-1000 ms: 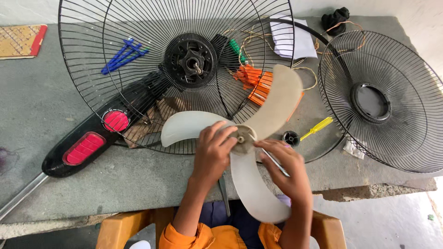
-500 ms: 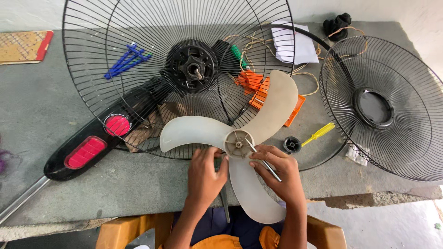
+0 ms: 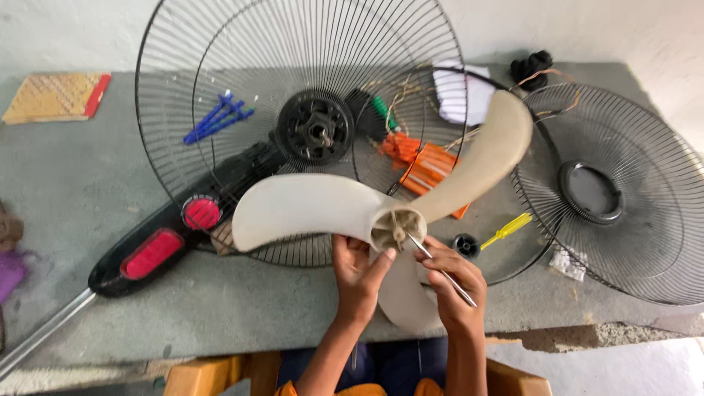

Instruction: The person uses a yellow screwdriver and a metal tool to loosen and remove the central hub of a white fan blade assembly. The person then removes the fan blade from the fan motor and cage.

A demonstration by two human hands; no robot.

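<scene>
Head camera: the cream three-bladed fan blade (image 3: 323,209) now sits higher and fills more of the view than half a second ago, lifted off the tabletop toward the camera, its hub (image 3: 396,227) no longer partly covered by fingers as it was a second ago. The left hand (image 3: 357,273) is closed around the underside of the hub, thumb pressed up against its rim. The right hand (image 3: 452,282) is curled shut on a thin metal tool (image 3: 440,268), whose tip reaches into the hub's centre.

The work goes on over a grey concrete tabletop (image 3: 81,191) with a chipped front edge, set against a pale wall. A large black wire fan guard (image 3: 220,81) lies flat behind the blade, with the black motor hub (image 3: 317,130) at its centre. A second fan guard (image 3: 623,198) lies to the right. A black fan base with red buttons (image 3: 150,253) points down-left. Blue pieces (image 3: 216,117), orange pieces (image 3: 429,165), a yellow-handled screwdriver (image 3: 506,231) and a small black cap (image 3: 465,244) are scattered nearby.

One blade points left, one up-right, the third down toward the person, between the two forearms. The tool's long axis runs from lower right up-left into the hub.
</scene>
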